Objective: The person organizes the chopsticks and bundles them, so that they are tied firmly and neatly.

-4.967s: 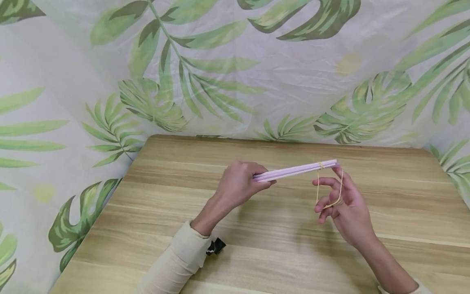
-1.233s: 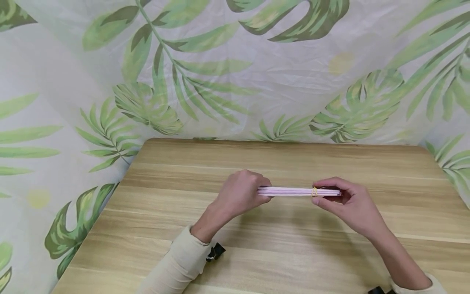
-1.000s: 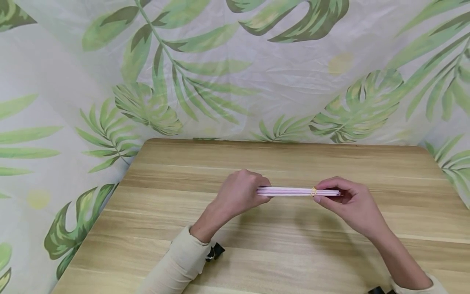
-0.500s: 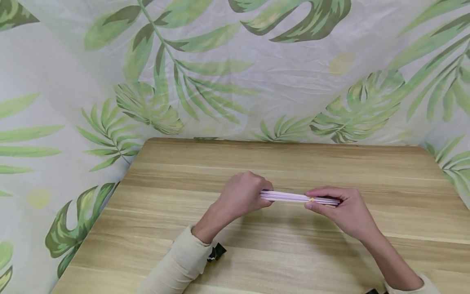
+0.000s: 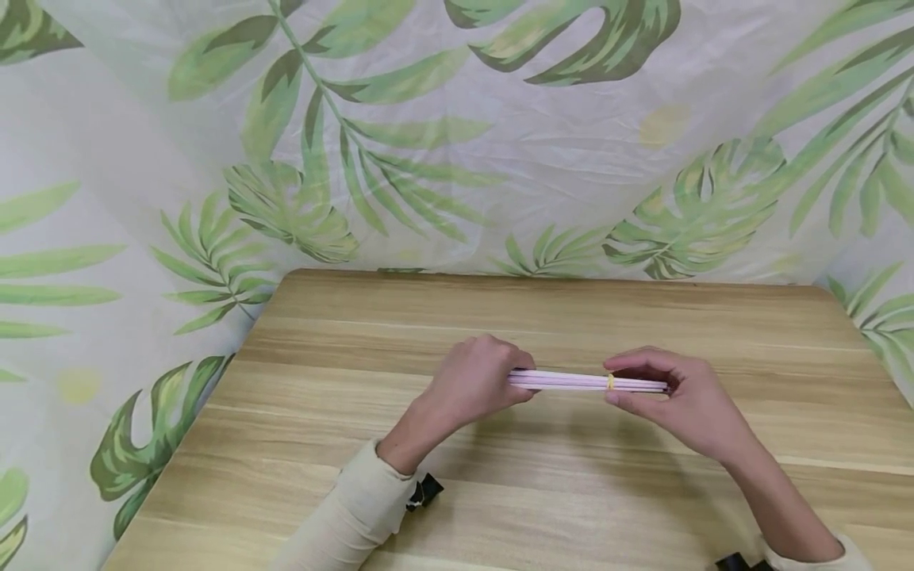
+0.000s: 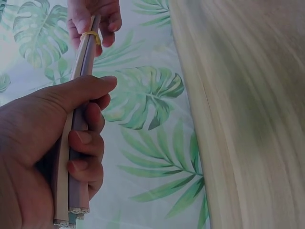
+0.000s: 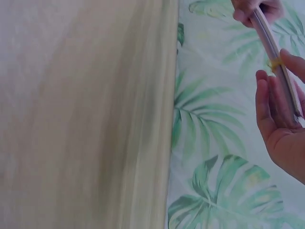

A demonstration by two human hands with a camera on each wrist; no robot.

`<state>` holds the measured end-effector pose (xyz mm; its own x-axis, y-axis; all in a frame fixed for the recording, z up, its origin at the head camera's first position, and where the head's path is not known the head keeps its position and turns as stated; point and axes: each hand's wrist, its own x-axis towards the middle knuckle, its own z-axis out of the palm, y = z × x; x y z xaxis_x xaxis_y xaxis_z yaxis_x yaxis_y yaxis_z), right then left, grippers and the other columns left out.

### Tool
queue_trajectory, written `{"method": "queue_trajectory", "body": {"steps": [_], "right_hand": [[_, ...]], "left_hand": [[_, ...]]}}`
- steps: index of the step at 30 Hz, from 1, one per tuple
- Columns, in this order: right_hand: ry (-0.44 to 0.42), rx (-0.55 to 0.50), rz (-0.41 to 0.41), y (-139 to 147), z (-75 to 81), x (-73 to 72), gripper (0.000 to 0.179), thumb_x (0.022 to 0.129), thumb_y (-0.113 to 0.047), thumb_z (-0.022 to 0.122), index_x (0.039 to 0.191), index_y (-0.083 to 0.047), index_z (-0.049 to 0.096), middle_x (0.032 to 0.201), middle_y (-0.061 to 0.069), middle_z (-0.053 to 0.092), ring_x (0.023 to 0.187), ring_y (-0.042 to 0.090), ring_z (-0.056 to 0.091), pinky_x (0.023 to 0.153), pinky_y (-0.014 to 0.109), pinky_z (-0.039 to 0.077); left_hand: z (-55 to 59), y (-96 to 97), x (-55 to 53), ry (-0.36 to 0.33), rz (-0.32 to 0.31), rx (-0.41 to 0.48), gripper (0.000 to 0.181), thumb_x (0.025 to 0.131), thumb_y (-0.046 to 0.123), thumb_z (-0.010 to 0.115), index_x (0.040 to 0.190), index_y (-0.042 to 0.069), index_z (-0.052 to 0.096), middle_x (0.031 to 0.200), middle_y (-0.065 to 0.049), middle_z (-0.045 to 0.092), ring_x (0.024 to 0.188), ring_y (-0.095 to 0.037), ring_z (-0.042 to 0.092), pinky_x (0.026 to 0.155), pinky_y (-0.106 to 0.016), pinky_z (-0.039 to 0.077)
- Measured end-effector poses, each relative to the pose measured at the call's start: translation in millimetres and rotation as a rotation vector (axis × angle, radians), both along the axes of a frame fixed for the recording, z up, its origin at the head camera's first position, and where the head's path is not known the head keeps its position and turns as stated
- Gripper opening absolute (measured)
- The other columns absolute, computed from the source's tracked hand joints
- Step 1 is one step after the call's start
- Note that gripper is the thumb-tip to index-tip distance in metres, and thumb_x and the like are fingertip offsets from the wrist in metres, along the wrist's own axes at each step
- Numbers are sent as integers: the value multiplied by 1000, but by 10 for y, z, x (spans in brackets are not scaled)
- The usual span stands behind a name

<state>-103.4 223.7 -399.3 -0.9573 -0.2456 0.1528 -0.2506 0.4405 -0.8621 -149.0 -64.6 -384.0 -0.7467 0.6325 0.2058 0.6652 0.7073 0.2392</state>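
My left hand (image 5: 480, 379) grips one end of a bundle of slim, square-edged, pale lilac sticks (image 5: 564, 381), with fingers and thumb curled round it. Their cut ends show below that hand in the left wrist view. A yellow rubber band (image 5: 610, 381) is wound round the bundle towards its other end. There my right hand (image 5: 678, 396) is cupped loosely about the sticks, its thumb tip by the band. In the right wrist view the fingers (image 7: 263, 102) of this hand stand apart from the sticks. The bundle is held roughly level above the table.
The wood-grain table (image 5: 357, 317) lies beneath both hands. A leaf-print cloth (image 5: 428, 159) hangs behind and beside it. Black devices (image 5: 427, 492) are worn at the wrists, and pale sleeves (image 5: 357, 507) cover the forearms.
Five seconds ago a stretched loop of the rubber band hung on my right fingers; now it sits tight round the sticks. Since half a second ago the right fingers have parted and shifted slightly right.
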Motion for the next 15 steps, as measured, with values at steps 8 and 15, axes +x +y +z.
{"method": "queue_trajectory", "body": {"steps": [8,15], "right_hand": [[79,-46,58,20,-54,-24,13,91,-5,84,101,-12,80,100,-11,75,83,8,71,68,24,59],[80,-53,17,-40,-91,-24,16,88,-6,87,103,-10,84,104,-12,80,87,4,76,70,24,61]], "left_hand": [[3,-23,-7,1,17,-19,20,86,16,83,74,25,69,63,13,53,57,-2,37,49,-20,28],[29,2,16,20,30,-47,21,85,17,83,73,26,68,62,14,51,56,-3,36,47,-20,26]]}}
